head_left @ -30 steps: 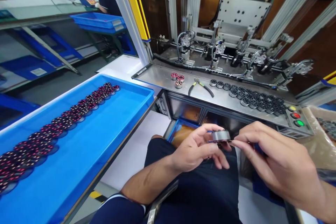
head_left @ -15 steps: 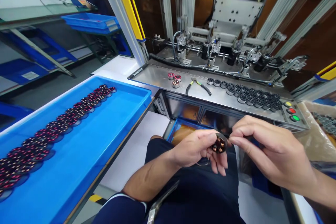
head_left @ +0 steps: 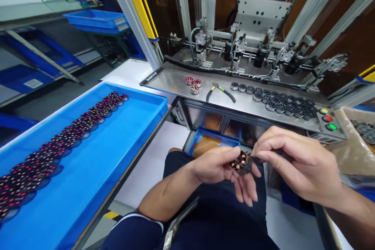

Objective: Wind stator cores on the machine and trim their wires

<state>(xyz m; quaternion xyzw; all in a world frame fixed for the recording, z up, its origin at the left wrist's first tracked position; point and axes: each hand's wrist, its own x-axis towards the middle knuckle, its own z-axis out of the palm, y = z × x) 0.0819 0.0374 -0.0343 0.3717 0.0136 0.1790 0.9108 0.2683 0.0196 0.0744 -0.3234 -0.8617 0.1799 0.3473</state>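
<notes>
My left hand (head_left: 222, 168) holds a small round wound stator (head_left: 240, 162) with copper coils, its coil face turned up toward me, over my lap. My right hand (head_left: 295, 164) is pinched at the stator's right edge, thumb and forefinger pressed together; what they grip is too small to make out. A blue tray (head_left: 123, 140) to my left carries a long double row of wound stators (head_left: 58, 140) with red wire.
A steel shelf (head_left: 175, 82) ahead bears three wound stators (head_left: 192, 84), pliers (head_left: 220, 91), several dark bare cores (head_left: 281, 103) and coloured push buttons (head_left: 327, 118). A winding machine (head_left: 252, 47) stands behind. Another person works at the far left by a blue bin (head_left: 96, 19).
The stator in my left hand has turned from edge-on to coil face up, and both hands have sunk slightly toward my lap.
</notes>
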